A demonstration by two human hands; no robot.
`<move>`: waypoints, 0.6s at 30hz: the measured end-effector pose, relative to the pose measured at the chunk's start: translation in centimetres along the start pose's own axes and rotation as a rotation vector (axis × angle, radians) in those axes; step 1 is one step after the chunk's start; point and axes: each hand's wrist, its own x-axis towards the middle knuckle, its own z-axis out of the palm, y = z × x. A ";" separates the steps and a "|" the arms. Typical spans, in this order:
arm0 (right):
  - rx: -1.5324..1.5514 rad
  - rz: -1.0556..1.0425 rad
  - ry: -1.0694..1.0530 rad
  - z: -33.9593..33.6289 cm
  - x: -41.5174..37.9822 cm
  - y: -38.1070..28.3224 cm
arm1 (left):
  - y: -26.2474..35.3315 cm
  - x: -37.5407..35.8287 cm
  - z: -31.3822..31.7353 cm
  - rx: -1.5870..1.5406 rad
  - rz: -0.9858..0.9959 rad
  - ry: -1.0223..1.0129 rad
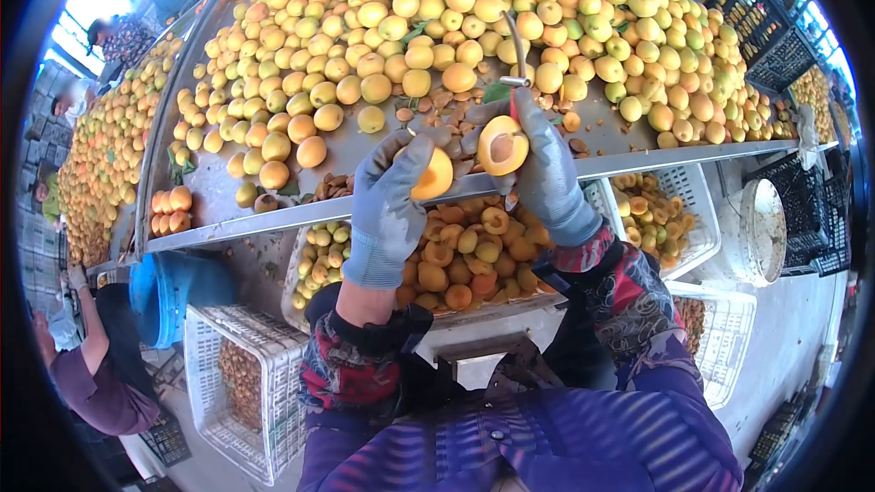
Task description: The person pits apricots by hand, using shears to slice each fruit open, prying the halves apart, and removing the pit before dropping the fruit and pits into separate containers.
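Observation:
Grey gloves cover both hands over the metal table's front edge. My left hand point(387, 196) is closed on one apricot half point(434, 175), its cut side not clearly visible. In my right hand point(547, 173) is another apricot half point(502, 147), its hollow turned toward me. A curved metal tool point(519, 50) with a red part rises from the same right hand. Below both hands sits a crate of halved apricots point(460, 260). Behind them, whole apricots point(474, 0) are heaped on the table, with loose pits point(465, 102) nearer the edge.
The metal table edge point(337, 210) crosses the view. Around it are a blue barrel point(178, 296), a white crate point(273, 401) at the lower left, a crate of apricot halves point(697, 219) and a white bucket point(762, 232) at the right. Another person's arm point(91, 328) is at the left.

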 end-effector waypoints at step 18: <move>-0.323 -0.398 -0.019 0.7 0.2 2.7 | -0.2 -0.5 1.9 0.247 -0.118 0.019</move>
